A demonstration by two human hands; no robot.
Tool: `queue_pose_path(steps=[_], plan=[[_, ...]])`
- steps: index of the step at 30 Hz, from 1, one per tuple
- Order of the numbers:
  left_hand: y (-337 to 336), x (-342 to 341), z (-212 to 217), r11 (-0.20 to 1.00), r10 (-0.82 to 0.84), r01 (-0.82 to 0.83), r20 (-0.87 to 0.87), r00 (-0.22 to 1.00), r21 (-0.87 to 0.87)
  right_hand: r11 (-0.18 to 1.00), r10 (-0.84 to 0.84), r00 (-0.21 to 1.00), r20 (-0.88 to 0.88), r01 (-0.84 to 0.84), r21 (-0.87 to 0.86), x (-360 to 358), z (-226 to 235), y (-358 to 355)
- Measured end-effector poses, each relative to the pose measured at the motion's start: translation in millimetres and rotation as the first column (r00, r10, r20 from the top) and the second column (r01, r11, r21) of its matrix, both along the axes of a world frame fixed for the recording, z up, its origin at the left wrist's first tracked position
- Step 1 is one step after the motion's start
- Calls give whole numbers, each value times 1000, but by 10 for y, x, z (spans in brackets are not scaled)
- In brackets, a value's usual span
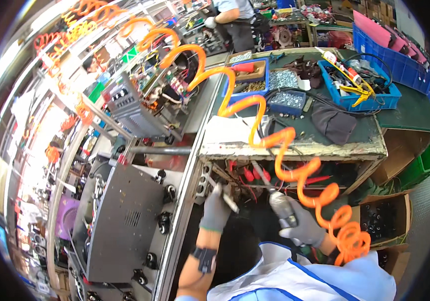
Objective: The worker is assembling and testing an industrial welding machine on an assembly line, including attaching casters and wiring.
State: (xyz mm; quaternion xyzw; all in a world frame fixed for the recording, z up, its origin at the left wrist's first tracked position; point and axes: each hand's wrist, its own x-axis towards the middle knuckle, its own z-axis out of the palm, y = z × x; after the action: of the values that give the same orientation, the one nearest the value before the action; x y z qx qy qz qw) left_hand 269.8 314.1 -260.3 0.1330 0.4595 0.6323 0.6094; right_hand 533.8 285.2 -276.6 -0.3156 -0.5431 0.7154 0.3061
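My left hand [216, 208], in a grey glove, is closed around a small slim metal piece [229, 201] just below the workbench edge. My right hand [302, 227], also gloved, grips a grey pneumatic screwdriver [281, 205] whose bit points up toward the left hand. An orange coiled air hose [295, 170] runs from the tool up across the bench. A grey metal chassis [124, 220] with black castors lies on the conveyor line to my left, apart from both hands.
The worn workbench [295, 145] carries blue bins of screws [285, 85], a blue crate of tools [358, 85] and a dark cloth [332, 123]. A second chassis [139, 108] sits farther up the line. Another person [232, 17] stands at the far end. Cardboard boxes [383, 218] stand at the right.
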Motion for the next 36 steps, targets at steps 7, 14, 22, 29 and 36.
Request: queue_pose_path(steps=[7,14,22,29,36], plan=[[1812,270,216,982,-151,117,-247,957,-150,925,-376,925,48,378,-37,489,-212,-166],[1159,108,-323,977,-208,186,265,941,107,983,-113,919,377,159,-94,373,-1610,-178],[-321,-462,-213,977,144,-198,432,890,84,949,297,954,-30,-298,-105,-452,186,27],[-1450,-962,-255,811,474,-566,403,783,146,745,655,753,-60,-657,-117,-1128,259,-277],[-2249,-1023,-170,702,616,-684,313,723,198,560,826,563,38,-809,-177,-1520,363,-615]])
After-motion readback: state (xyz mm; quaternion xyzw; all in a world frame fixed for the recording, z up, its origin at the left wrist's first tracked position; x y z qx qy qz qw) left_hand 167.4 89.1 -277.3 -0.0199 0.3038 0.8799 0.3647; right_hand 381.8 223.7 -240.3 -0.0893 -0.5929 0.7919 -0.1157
